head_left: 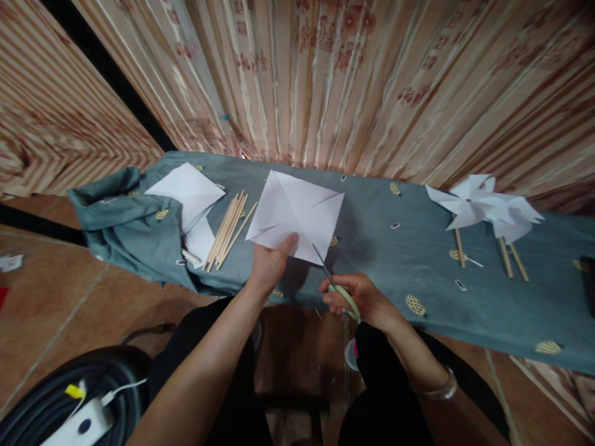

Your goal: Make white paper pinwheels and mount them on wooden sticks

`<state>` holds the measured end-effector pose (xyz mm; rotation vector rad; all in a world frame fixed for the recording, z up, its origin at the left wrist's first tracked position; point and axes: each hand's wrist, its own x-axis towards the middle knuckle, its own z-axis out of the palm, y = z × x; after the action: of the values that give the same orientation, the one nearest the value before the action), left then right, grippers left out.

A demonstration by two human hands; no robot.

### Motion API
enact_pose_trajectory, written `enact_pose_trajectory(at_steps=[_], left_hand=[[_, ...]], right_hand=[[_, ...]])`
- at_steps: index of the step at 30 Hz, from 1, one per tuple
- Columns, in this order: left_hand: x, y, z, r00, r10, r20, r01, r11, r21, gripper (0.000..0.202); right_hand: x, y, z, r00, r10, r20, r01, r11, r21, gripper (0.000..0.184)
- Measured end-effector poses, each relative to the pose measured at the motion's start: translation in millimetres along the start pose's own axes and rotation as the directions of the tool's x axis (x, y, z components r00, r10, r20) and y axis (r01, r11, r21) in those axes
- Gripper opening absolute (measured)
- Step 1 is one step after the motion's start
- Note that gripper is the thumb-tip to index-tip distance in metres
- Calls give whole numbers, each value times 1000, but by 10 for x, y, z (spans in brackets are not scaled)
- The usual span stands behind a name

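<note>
My left hand [271, 263] pinches the near edge of a square white paper sheet [297, 214] with diagonal creases, holding it tilted above a grey-blue cloth-covered table [395, 260]. My right hand [356, 300] grips scissors [332, 282] with pale green handles. Their blades point up and left at the paper's near corner.
A stack of white paper sheets [188, 192] and a bundle of wooden sticks [229, 229] lie at the table's left. Finished white paper pinwheels [483, 207] on sticks lie at the right. A striped curtain hangs behind. A dark round object [69, 396] sits on the floor at lower left.
</note>
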<state>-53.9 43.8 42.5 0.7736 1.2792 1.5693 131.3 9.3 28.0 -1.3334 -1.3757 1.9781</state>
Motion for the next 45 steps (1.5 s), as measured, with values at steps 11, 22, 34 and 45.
enact_pose_trajectory(at_steps=[11, 22, 34, 45], left_hand=[[-78, 7, 35, 997, -80, 5, 80, 996, 49, 32], [-64, 16, 18, 997, -76, 1, 75, 995, 68, 33], [-114, 15, 21, 995, -89, 41, 86, 993, 87, 25], [-142, -23, 19, 990, -119, 72, 113, 990, 79, 33]], right_hand=[[11, -29, -2, 1000, -3, -15, 3, 1000, -18, 35], [22, -30, 21, 998, 24, -62, -22, 999, 32, 41], [40, -3, 5, 998, -9, -70, 10, 1000, 12, 39], [27, -71, 40, 994, 5, -105, -4, 1000, 13, 43]])
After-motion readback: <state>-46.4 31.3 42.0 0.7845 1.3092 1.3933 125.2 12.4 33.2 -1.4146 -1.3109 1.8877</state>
